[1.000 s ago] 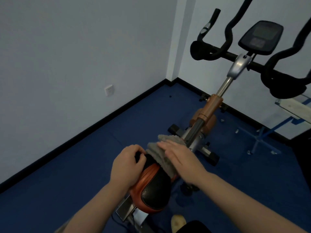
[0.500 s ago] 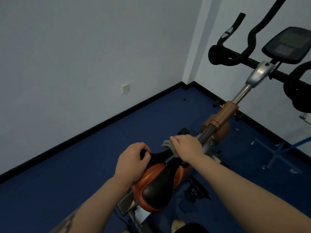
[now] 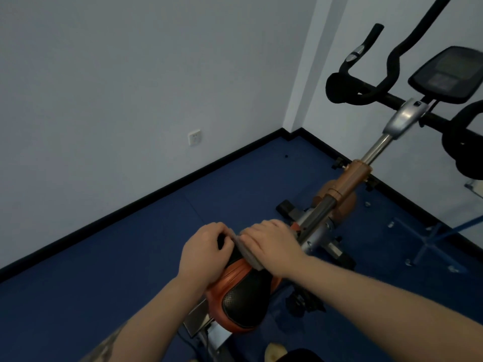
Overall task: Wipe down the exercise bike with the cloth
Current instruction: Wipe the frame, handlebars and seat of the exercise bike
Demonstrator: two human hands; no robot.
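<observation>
Orange-and-black padded exercise-bike saddle [image 3: 243, 296]: nose gripped by left hand [image 3: 206, 253], fingers curled round it, apparently to steady it.
Grey folded cloth [image 3: 248, 253]: lies on the saddle's front, pressed flat under right hand [image 3: 271, 246], fingers straight and together, placed for wiping.
Black handlebars [image 3: 366, 92], console [image 3: 447, 74]: well apart ahead.
Containers: none visible.
</observation>
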